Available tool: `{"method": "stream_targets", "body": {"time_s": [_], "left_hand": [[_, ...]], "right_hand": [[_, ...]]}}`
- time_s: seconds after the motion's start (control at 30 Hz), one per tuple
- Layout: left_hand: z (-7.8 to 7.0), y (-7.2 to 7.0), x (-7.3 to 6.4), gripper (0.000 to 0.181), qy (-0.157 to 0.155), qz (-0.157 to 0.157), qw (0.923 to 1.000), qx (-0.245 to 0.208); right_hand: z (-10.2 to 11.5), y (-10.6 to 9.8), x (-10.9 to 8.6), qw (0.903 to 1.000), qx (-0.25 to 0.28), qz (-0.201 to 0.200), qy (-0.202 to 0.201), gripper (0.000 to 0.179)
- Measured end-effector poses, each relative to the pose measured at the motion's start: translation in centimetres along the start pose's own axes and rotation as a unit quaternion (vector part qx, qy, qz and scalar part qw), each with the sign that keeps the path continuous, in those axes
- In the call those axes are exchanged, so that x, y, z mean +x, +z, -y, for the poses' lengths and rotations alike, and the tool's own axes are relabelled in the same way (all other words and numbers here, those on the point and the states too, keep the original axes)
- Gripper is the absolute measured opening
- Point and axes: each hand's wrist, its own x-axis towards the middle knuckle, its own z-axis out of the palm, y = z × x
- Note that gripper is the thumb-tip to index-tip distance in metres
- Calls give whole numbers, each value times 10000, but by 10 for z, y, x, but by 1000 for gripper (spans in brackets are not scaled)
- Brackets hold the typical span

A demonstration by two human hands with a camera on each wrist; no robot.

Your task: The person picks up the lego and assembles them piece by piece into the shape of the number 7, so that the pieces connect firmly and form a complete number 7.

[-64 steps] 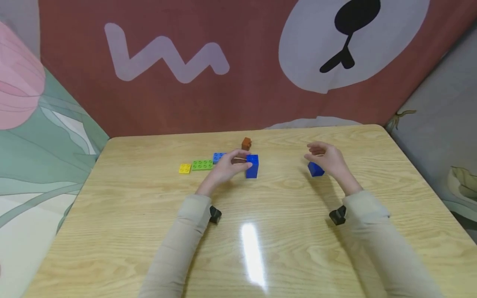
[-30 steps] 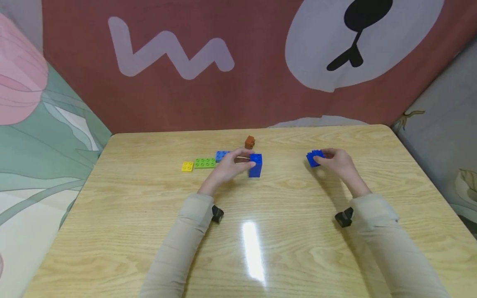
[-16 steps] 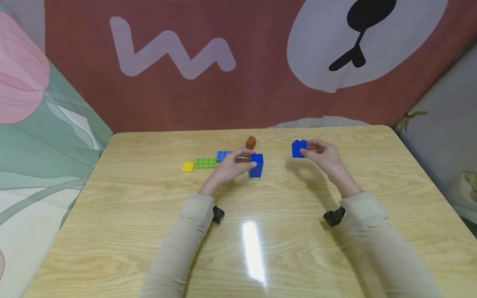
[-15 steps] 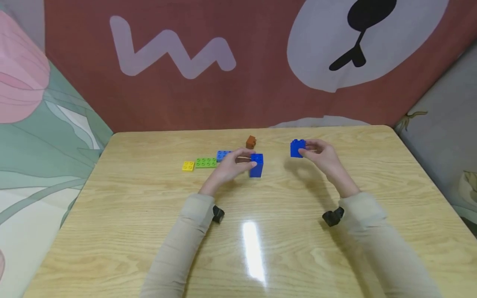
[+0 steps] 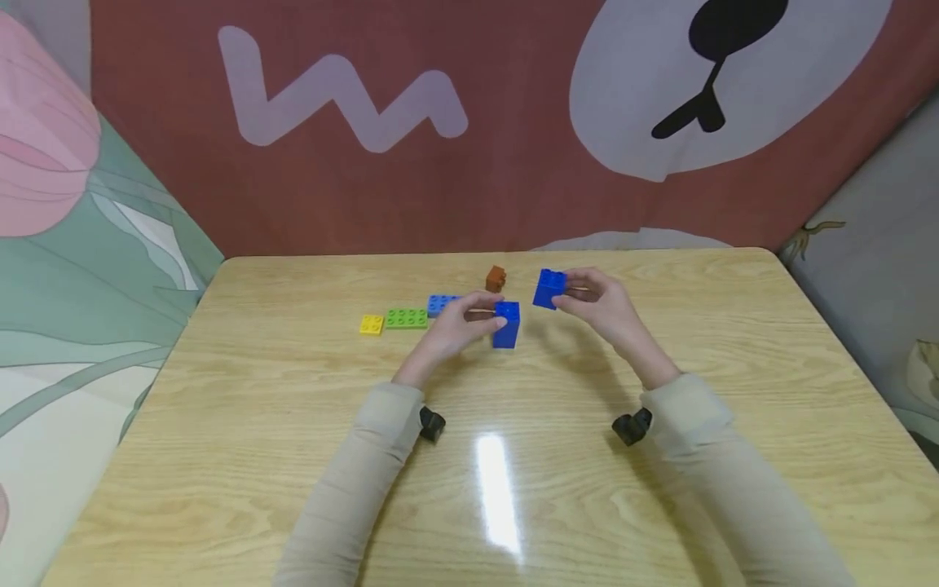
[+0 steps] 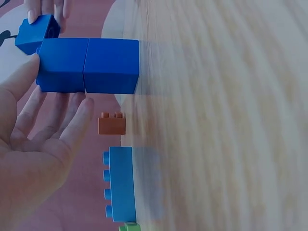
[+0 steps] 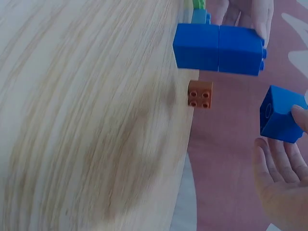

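Observation:
A tall dark blue stack of two bricks (image 5: 506,324) stands upright on the wooden table (image 5: 257,456). My left hand (image 5: 490,319) holds it from the left, thumb against its top and fingers behind it. My right hand (image 5: 563,293) pinches a single dark blue brick (image 5: 549,289) in the air, just right of the stack's top and slightly above it, not touching it. The right wrist view shows this brick (image 7: 281,120) tilted and apart from the stack (image 7: 219,49).
A small brown brick (image 5: 495,279) lies just behind the stack. Left of my left hand a light blue brick (image 5: 440,304), a green plate (image 5: 407,319) and a yellow plate (image 5: 371,324) lie in a row. Printed cloth walls stand close around the table.
My right hand closed on the blue brick at the right, lifted it and carried it left toward the stack. My left hand and the stack stayed put.

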Motion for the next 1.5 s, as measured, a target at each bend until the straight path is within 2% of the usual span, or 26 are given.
{"method": "stream_targets", "body": {"time_s": [0.23,0.33,0.57,0.7,1.1,1.37,1.5], "left_hand": [[3,-2,-1,52,-135,-10,9999,74],[2,-5,-3,54,-109,-107,9999,48],[-7,-9,-4,43,341,-467,9983,-88],[-10,-8,-3,42,414,-548,9975,-150],[-15,-4,-2,50,497,-522,9964,-450],[-15,-1,-1,49,464,-479,9970,-401],[-15,0,0,49,418,-475,9975,-307]], "right_hand": [[6,12,3,9997,169,138,-141,52],[9,16,3,9994,140,224,-203,52],[12,24,5,9981,233,410,-405,49],[11,27,6,9969,313,528,-499,50],[7,33,6,9948,413,619,-701,49],[8,36,6,9945,442,729,-603,50],[8,35,4,9939,411,763,-686,52]]}}
